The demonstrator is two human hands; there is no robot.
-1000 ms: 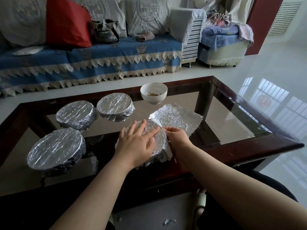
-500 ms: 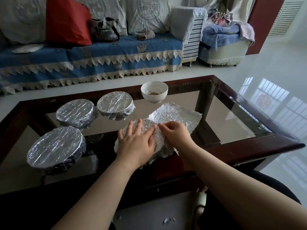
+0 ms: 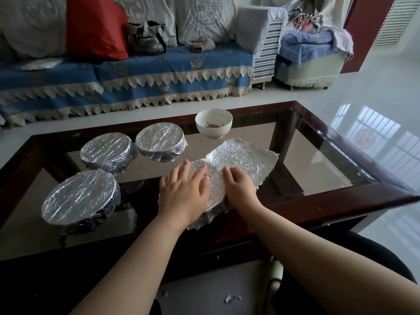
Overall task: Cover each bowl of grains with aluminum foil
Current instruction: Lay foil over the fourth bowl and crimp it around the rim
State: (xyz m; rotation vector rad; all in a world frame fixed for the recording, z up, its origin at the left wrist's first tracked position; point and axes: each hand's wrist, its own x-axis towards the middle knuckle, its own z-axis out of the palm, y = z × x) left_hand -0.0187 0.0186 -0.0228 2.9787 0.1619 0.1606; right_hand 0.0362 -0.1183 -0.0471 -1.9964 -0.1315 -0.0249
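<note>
Three foil-covered bowls stand on the left half of the glass coffee table [image 3: 318,164]: one near left [image 3: 80,198], one further back [image 3: 106,150], one behind the middle [image 3: 160,142]. A fourth bowl with crumpled foil [image 3: 214,185] over it sits at the table's near edge. My left hand [image 3: 183,193] lies flat on its top with straight fingers. My right hand [image 3: 241,189] presses the foil down over its right rim, fingers curled on the foil. A loose foil sheet [image 3: 245,160] lies just behind. An uncovered white bowl [image 3: 213,122] with a few grains stands further back.
The table has a dark wooden frame [image 3: 341,201] around the glass. A blue-covered sofa [image 3: 127,76] with a red cushion [image 3: 95,26] and a bag runs behind it. A polished white floor [image 3: 375,98] spreads to the right. Small foil scraps [image 3: 231,298] lie on the floor near me.
My right hand has shifted from the near right side of the covered bowl up along its right rim. My left hand stays on top, slightly turned.
</note>
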